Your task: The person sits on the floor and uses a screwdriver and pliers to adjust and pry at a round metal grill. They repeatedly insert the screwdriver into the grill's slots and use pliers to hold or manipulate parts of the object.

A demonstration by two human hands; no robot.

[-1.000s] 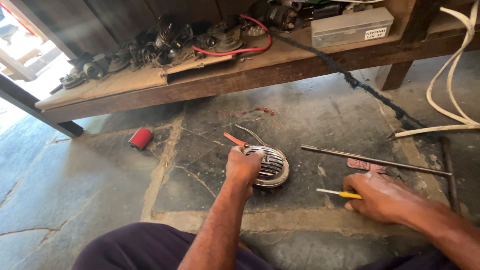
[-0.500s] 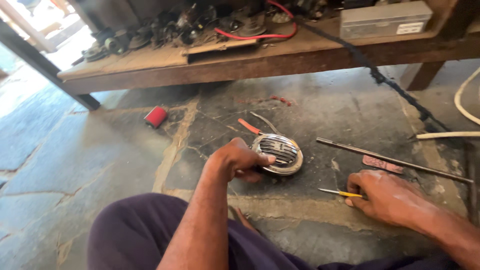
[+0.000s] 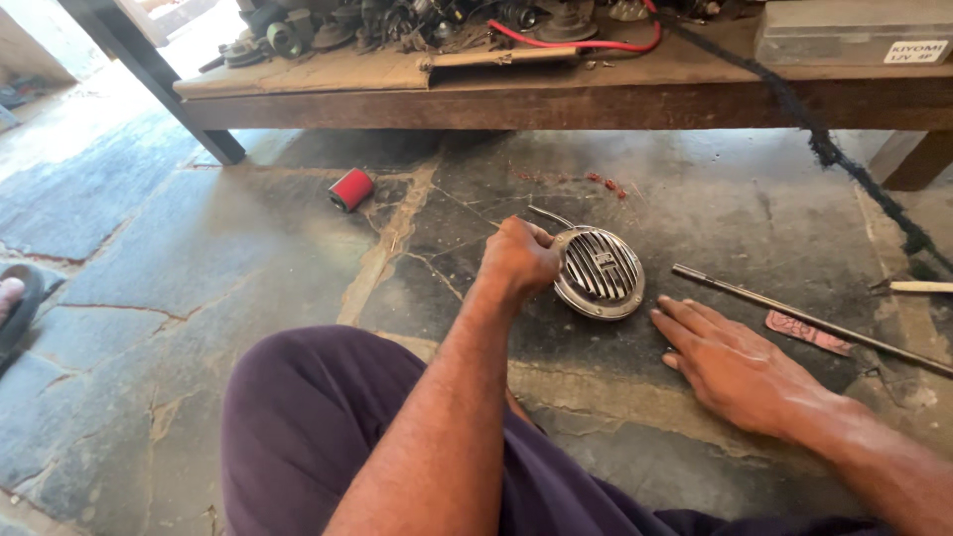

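Note:
A round chromed horn (image 3: 601, 273) with a ribbed grille lies on the stone floor. My left hand (image 3: 518, 256) is closed on its left rim, and a thin wire pokes out just behind the knuckles. To the right of the horn, my right hand (image 3: 740, 367) rests flat on the floor with its fingers spread; the fingertips stop a little short of the horn. It holds nothing. A long thin metal rod (image 3: 794, 316) lies just beyond that hand, with a flat reddish strip (image 3: 806, 333) beside it.
A low wooden bench (image 3: 596, 99) crosses the top, loaded with dark machine parts, a red cable (image 3: 586, 42) and a grey box (image 3: 854, 30). A small red cylinder (image 3: 349, 189) lies on the floor at left. A black braided cable (image 3: 824, 149) hangs at right. Someone's sandalled foot (image 3: 15, 308) shows at the left edge.
The view has dropped and come closer. My right hand has slid left towards the horn and now lies flat; the yellow-handled tool near it is out of sight. My left hand stays on the horn's rim.

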